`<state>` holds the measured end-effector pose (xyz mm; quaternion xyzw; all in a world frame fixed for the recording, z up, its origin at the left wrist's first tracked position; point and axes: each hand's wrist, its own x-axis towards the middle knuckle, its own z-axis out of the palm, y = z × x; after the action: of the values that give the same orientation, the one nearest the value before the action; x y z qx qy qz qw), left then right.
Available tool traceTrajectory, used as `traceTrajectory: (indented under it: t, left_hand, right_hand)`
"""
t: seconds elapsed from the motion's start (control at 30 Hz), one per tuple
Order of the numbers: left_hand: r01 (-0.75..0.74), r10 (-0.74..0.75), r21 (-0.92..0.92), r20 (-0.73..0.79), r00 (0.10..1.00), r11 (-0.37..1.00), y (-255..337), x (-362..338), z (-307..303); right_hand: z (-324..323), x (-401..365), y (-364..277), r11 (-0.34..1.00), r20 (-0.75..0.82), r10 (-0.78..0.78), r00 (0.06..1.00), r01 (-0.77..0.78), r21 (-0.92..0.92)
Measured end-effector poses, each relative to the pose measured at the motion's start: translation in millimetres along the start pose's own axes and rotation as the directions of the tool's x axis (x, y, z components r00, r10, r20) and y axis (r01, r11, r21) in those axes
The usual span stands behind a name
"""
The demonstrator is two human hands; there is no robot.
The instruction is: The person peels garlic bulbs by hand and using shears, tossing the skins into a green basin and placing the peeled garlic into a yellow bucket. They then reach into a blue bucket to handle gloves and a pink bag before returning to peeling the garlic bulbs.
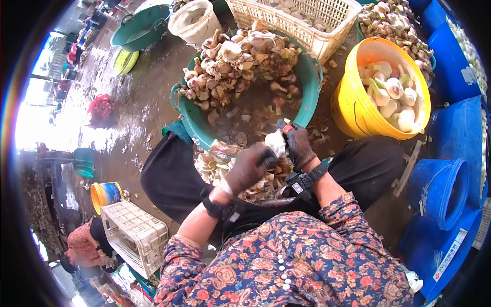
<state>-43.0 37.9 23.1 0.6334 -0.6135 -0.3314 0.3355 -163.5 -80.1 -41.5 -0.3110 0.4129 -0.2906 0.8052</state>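
My left hand (245,171), in a dark glove, is closed on a white garlic bulb (275,143) from its left side. My right hand (299,146), also gloved, is closed around a small tool with a red part (288,128), right beside the bulb. Just beyond them stands a green tub (310,92) of muddy water with unpeeled garlic (245,56) heaped at its far side. Loose peels (212,166) lie in front of the tub, between my legs. At the right, a yellow bucket (348,110) holds peeled white bulbs (391,89).
Beyond the tub are a white bucket (192,23), a cream crate (327,43) and another green tub (130,36). Blue buckets (434,189) line the right. At lower left, a person (84,245) is near a white crate (135,225). The floor (133,138) looks wet.
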Motion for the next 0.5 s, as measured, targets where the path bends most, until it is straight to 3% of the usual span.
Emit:
traceTrajectory:
  t: [0.03,0.1,0.13,0.17,0.23,0.3,0.37,0.43,0.47,0.5]
  left_hand:
    - [-0.063,0.058,0.094,0.049,0.997,0.994,-4.1,-9.4,11.1]
    - [-0.088,0.054,0.151,0.217,0.975,0.985,8.5,-23.9,10.6]
    - [-0.089,0.054,0.151,0.220,0.974,0.985,5.2,-29.8,9.8]
    - [-0.020,-0.032,0.167,0.298,0.954,0.986,0.9,-33.7,5.1]
    - [0.048,-0.116,0.188,0.370,0.922,0.981,-7.9,-35.5,-2.5]
    - [0.353,-0.531,0.436,0.404,0.745,0.828,-9.0,-19.6,-16.8]
    - [0.509,-0.508,0.026,0.131,0.851,0.860,-29.8,-9.7,-11.0]
    - [0.604,-0.575,-0.316,0.191,0.796,0.731,-13.8,13.4,-13.0]
    - [0.661,-0.598,-0.336,0.281,0.751,0.671,-9.6,24.7,-10.4]
    - [0.619,-0.559,-0.342,0.265,0.786,0.707,-25.4,28.9,6.9]
  right_hand:
    - [-4.8,4.0,5.6,0.997,-0.062,0.049,0.997,-0.046,0.060]
    - [-6.3,3.2,4.0,0.998,-0.136,-0.022,0.990,0.030,0.058]
    - [-12.2,2.8,-0.3,0.972,-0.063,0.109,0.992,-0.093,0.215]
    - [-16.3,3.8,-3.9,0.908,0.029,0.222,0.975,-0.217,0.358]
    - [-14.8,3.6,-2.8,0.903,-0.045,0.233,0.971,-0.199,0.380]
    - [-8.7,-6.8,-10.1,0.826,0.106,0.317,0.942,-0.329,0.457]
    - [-14.6,12.2,16.7,0.859,0.076,0.271,0.960,-0.277,0.432]
    - [-25.9,28.1,44.5,0.914,0.003,0.188,0.982,-0.176,0.365]
    - [-33.5,18.4,32.8,0.943,0.084,0.237,0.968,-0.250,0.218]
    - [-26.8,8.5,17.2,0.946,0.083,0.238,0.968,-0.250,0.208]
